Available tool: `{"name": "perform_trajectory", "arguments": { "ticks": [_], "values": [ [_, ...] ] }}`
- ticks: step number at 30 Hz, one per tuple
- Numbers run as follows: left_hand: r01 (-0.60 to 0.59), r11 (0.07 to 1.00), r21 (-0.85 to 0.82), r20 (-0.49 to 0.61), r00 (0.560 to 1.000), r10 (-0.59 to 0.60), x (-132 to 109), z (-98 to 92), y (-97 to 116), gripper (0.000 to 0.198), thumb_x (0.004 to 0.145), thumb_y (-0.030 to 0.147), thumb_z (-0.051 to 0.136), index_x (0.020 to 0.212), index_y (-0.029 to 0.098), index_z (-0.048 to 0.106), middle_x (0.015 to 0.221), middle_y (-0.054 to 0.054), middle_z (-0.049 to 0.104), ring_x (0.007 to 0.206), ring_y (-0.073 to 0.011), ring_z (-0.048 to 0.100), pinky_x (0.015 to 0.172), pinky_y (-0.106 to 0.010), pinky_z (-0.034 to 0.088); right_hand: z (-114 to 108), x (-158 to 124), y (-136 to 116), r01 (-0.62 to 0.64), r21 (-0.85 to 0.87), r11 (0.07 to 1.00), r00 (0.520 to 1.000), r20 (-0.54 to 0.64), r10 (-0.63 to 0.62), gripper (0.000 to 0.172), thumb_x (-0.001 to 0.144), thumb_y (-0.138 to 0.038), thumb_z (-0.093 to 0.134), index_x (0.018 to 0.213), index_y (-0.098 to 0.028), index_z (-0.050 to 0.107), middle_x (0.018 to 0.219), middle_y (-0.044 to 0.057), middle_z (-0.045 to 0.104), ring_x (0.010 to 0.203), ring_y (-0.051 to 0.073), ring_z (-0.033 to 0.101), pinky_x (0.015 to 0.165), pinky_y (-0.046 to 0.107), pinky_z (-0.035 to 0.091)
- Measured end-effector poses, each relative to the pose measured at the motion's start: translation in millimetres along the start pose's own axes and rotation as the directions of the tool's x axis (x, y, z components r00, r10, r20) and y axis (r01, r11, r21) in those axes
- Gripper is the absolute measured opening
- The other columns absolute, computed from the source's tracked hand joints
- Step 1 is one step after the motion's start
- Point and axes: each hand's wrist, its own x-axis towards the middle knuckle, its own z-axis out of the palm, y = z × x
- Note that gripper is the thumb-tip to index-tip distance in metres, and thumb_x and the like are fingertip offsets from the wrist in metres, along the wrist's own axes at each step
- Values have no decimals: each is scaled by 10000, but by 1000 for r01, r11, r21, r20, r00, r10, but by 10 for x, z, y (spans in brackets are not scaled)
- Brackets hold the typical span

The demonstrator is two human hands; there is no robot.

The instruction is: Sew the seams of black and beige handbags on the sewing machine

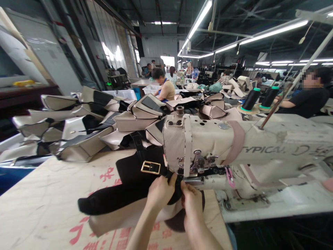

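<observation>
My left hand [161, 192] and my right hand [191, 203] both grip the edge of a black leather handbag [132, 187] with a cream panel, close under the needle area of a beige industrial sewing machine [208, 142]. A gold rectangular buckle [150, 167] sits on a black strap of the bag, just left of the machine head. The presser foot and the needle are partly hidden by the machine's fittings and the bag.
The bag lies on a plywood table [39, 208] printed with red characters. Heaps of cream and black bag parts [140, 114] fill the area behind. Black thread cones [251, 99] stand beyond the machine. Co-workers [304, 100] sit at nearby stations.
</observation>
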Motion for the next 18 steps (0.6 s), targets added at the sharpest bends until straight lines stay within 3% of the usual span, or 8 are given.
{"name": "perform_trajectory", "arguments": {
  "ticks": [5, 7, 9, 10, 11, 12, 14, 18],
  "values": [
    [-4, 1000, 30, -3, 1000, 4, 38, -33, 15, 420, 874, 385, 325, 846, 152, 673, 891, -138, 701, 866, -248, 646, 642, -270, 411, -359, -36, -299, 219, -249, 944, 971, 147, -186, 420, 701, -487, 644, 486, -159, 493, 428, -39, 407, 443, 83, 343, 425, 203, 256],
    [-7, 999, 36, -8, 1000, 7, 59, -36, 4, 408, 869, 378, 338, 838, 145, 672, 890, -146, 698, 859, -252, 645, 633, -269, 405, -806, -86, -584, 449, -483, 752, 889, 159, -429, 349, 782, -448, 580, 593, -155, 590, 496, -10, 505, 483, 102, 442, 490, 205, 349],
    [-17, 999, 36, -11, 1000, 17, 75, -32, -11, 411, 868, 388, 344, 839, 142, 672, 873, -148, 697, 842, -252, 645, 618, -266, 398, -1419, -115, -915, 639, -712, 292, 564, 175, -807, 237, 821, -362, 552, 778, -150, 650, 772, 68, 634, 731, 167, 580, 729, 262, 440],
    [-22, 999, 35, -11, 1000, 22, 80, -28, -18, 415, 868, 395, 344, 843, 142, 672, 858, -145, 697, 832, -248, 646, 611, -263, 394, -1750, -113, -1071, 598, -799, 62, 367, 203, -908, 228, 812, -340, 561, 872, -142, 656, 881, 104, 641, 838, 210, 588, 816, 317, 433],
    [-26, 999, 33, -12, 1000, 27, 82, -24, -23, 417, 870, 398, 343, 855, 141, 670, 848, -142, 696, 824, -244, 646, 604, -259, 390, -2071, -102, -1205, 468, -879, -95, 222, 221, -950, 273, 800, -329, 573, 965, -125, 645, 965, 135, 630, 927, 255, 573, 878, 374, 409],
    [-29, 999, 30, -12, 999, 29, 82, -20, -26, 415, 871, 399, 343, 872, 140, 667, 842, -139, 695, 818, -241, 646, 598, -255, 386, -2362, -81, -1303, 342, -915, -214, 189, 290, -938, 344, 808, -328, 559, 1064, -107, 617, 1022, 155, 618, 997, 292, 552, 915, 418, 386],
    [-33, 999, 25, -14, 999, 33, 76, -13, -25, 404, 873, 392, 345, 922, 140, 657, 850, -135, 694, 819, -238, 645, 591, -250, 381, -2804, -28, -1370, 256, -881, -397, 246, 456, -855, 414, 861, -333, 461, 1199, -112, 548, 1095, 144, 603, 1039, 302, 548, 973, 475, 335],
    [-33, 999, 23, -26, 999, 34, 49, -1, -14, 379, 876, 385, 355, 966, 153, 641, 908, -130, 689, 864, -244, 636, 628, -252, 390, -3121, 46, -1080, 265, -830, -490, 263, 552, -792, 469, 881, -329, 419, 1302, -123, 447, 1197, 128, 549, 1086, 288, 533, 986, 468, 346]
  ]
}}
